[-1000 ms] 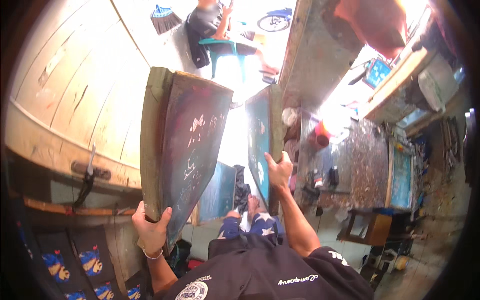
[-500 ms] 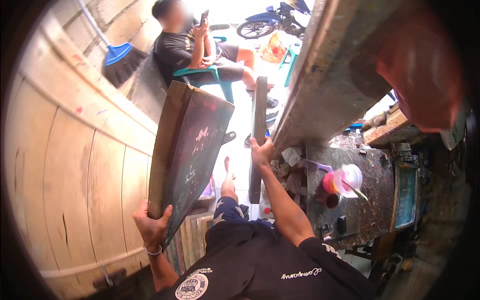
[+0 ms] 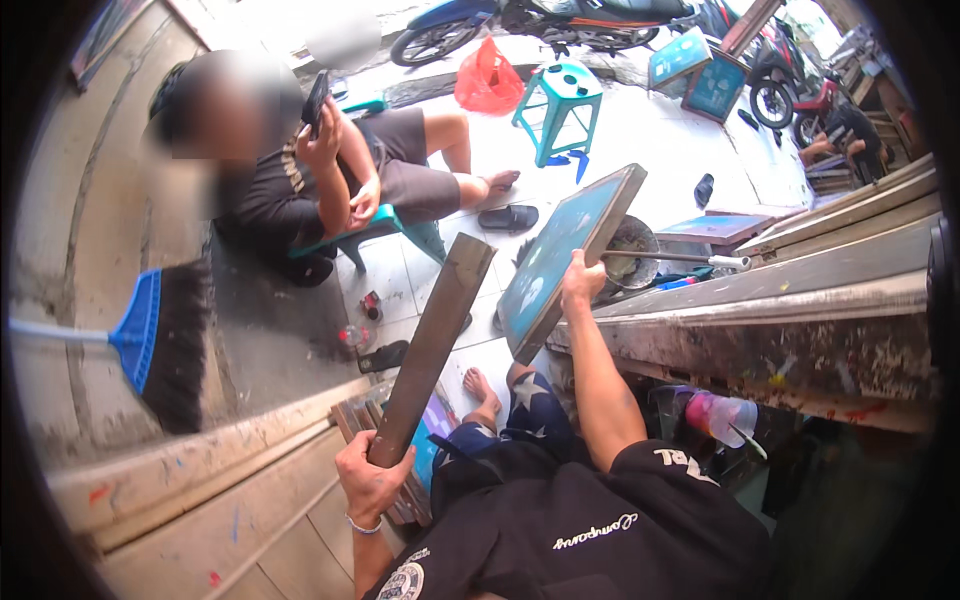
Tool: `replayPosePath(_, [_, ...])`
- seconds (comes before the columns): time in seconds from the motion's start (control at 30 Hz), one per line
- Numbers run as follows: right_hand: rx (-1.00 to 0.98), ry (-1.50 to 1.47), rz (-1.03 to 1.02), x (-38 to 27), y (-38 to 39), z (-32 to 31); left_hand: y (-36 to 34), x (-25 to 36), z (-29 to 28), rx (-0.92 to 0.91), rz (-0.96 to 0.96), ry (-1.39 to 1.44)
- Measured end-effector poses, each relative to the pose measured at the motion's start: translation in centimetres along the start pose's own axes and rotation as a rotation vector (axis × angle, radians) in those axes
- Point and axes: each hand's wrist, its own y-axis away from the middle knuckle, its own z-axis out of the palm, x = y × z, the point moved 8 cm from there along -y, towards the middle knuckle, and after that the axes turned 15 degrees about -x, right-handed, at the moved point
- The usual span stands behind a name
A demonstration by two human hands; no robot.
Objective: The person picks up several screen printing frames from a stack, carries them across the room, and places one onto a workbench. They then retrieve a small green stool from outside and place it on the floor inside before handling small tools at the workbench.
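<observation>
My left hand (image 3: 375,475) grips the lower end of a wooden screen-printing frame (image 3: 435,345), held upright and turned so mostly its brown edge shows; its mesh face is hidden. In my right hand (image 3: 582,282) is a second screen-printing frame (image 3: 558,252), tilted, with a teal-blue mesh and pale marks on it. My fingers wrap round its wooden side bar. The two frames are apart, with the white tiled floor between them. Below them show my bare foot and star-patterned shorts.
A seated person (image 3: 290,190) holds a phone on the left, near a blue broom (image 3: 145,330). Ahead stand a green stool (image 3: 560,100), a red plastic bag (image 3: 490,80) and motorbikes. More frames (image 3: 715,85) lean beyond. A paint-stained ledge (image 3: 760,330) runs along my right.
My view has moved forward past the doorway toward the tiled floor. The right frame has turned to show its teal face; the left frame has turned edge-on. Both hands keep hold.
</observation>
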Motion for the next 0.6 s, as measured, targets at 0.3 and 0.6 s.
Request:
replayPosePath(0.3, [0.351,0.045,0.198,-3.1,-13.8,-1.5,-17.9,8.2,1.2,-0.099,0.14,0.002])
replayPosePath(0.6, [0.426,-0.004,0.249,0.3,-25.1,-7.4,-36.2,23.6,9.1,-0.37,0.236,-0.168])
